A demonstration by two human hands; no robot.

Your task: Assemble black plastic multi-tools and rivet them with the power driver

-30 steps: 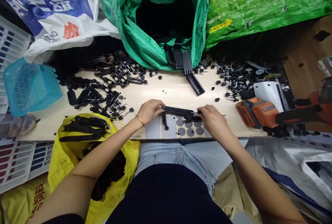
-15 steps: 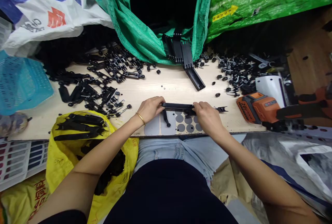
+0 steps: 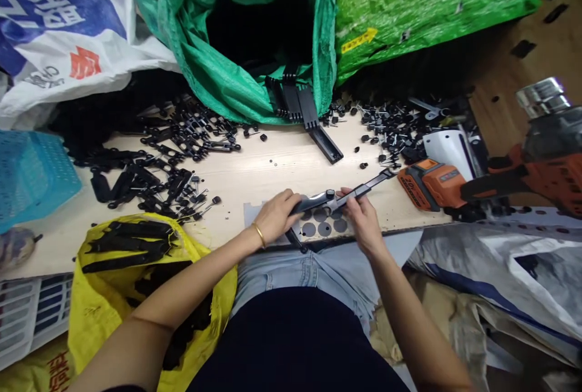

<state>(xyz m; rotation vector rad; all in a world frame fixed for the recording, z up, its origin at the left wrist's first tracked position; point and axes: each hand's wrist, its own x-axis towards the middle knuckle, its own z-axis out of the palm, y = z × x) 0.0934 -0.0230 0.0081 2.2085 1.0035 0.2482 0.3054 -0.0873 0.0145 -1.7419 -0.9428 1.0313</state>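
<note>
A black jointed plastic arm (image 3: 314, 202) is stretched between my two hands above the front edge of the table. My left hand (image 3: 277, 217), with a gold bangle at the wrist, is closed around its left section. A short black piece (image 3: 295, 239) points down from beneath that hand. My right hand (image 3: 362, 219) pinches the right section, which slants up to a forked tip near the drill's battery. Under the arm lies a grey sheet with round dark discs (image 3: 324, 227), partly covered by the hands.
Black parts (image 3: 170, 183) are heaped on the left, and black knobs with metal screws (image 3: 386, 122) on the right. An orange cordless drill (image 3: 436, 186) lies at right. Black channel pieces (image 3: 327, 145) spill from a green sack (image 3: 182, 40). A yellow bag (image 3: 109, 301) stands at lower left.
The arm has gone from nearly level to bent at its joint, its right section now slanting upward. My left hand has turned and lowered. The whole view has shifted slightly.
</note>
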